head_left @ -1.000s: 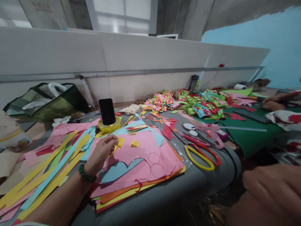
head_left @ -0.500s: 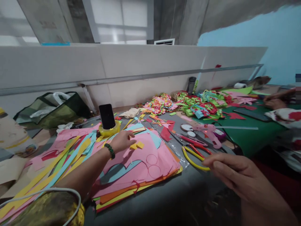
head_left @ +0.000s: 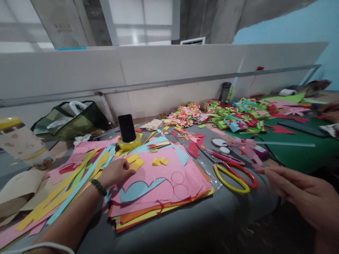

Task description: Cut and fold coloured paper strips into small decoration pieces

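My left hand [head_left: 116, 173], a green bead bracelet on its wrist, is over the left part of the pink foam or paper sheets [head_left: 161, 183]. Its fingers are curled together beside yellow pieces [head_left: 137, 164]; whatever is between them is hidden. Two small folded yellow pieces [head_left: 160, 161] and a blue cloud-like shape [head_left: 141, 189] lie on the top sheet. My right hand [head_left: 299, 192] is held at the right with thumb and fingertips pinched, anything in them too small to make out. Close to it lie scissors [head_left: 235, 178] with red and yellow handles and a pink glue gun [head_left: 247, 150].
A phone [head_left: 127, 128] leans in a yellow tape roll [head_left: 129, 144]. Coloured strips [head_left: 69, 187] and a bottle [head_left: 26, 144] are at left. Piles of foam or paper pieces [head_left: 233, 116] line the back. Another person's hand [head_left: 331, 111] shows at far right.
My left hand has drawn back leftward, uncovering yellow pieces. My right hand has moved right, away from the scissors handles. The camera view has shifted a little.
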Demonstrator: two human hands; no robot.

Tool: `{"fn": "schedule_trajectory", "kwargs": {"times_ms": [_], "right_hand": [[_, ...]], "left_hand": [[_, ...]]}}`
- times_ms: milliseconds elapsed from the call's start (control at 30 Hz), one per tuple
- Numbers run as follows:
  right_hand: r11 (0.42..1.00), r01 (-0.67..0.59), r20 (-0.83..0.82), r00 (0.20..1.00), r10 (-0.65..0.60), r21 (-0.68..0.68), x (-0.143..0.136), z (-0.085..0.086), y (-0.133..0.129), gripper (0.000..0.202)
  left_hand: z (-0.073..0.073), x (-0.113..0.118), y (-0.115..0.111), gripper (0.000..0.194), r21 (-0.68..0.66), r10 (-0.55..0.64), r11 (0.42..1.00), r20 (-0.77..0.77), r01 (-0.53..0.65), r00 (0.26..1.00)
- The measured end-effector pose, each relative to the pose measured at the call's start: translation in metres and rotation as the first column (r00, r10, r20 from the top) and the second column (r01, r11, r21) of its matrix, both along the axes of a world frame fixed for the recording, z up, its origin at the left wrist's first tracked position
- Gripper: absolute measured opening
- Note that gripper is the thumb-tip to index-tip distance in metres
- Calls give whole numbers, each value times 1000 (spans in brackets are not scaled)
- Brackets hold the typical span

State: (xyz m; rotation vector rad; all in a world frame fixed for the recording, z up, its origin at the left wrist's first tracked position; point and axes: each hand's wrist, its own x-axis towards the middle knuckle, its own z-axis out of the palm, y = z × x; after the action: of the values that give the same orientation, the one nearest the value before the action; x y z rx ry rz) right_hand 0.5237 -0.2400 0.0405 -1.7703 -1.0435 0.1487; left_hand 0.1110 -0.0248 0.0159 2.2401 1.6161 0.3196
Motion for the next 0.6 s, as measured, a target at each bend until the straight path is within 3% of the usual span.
{"fn": "schedule_trajectory", "kwargs": {"times_ms": [100, 300, 500, 600], "right_hand": [[991, -114, -49, 993, 111, -66, -10, 7, 6, 52], [995, -59, -74, 996, 53, -85, 3, 5, 8, 45], [985, 11, -111, 993, -30, -171, 10, 11, 15, 49], [978, 74, -49, 995, -85, -197, 16, 12, 22, 48]], "left_hand": [[-3, -1, 5, 29, -59, 9, 998, 135, -1, 991], [1, -15, 9, 38, -210, 31, 977, 284, 31, 958], [7, -21, 8, 35, -146, -74, 980, 354, 133, 932], [11, -24, 8, 32, -92, -35, 993, 356, 73, 934]]}}
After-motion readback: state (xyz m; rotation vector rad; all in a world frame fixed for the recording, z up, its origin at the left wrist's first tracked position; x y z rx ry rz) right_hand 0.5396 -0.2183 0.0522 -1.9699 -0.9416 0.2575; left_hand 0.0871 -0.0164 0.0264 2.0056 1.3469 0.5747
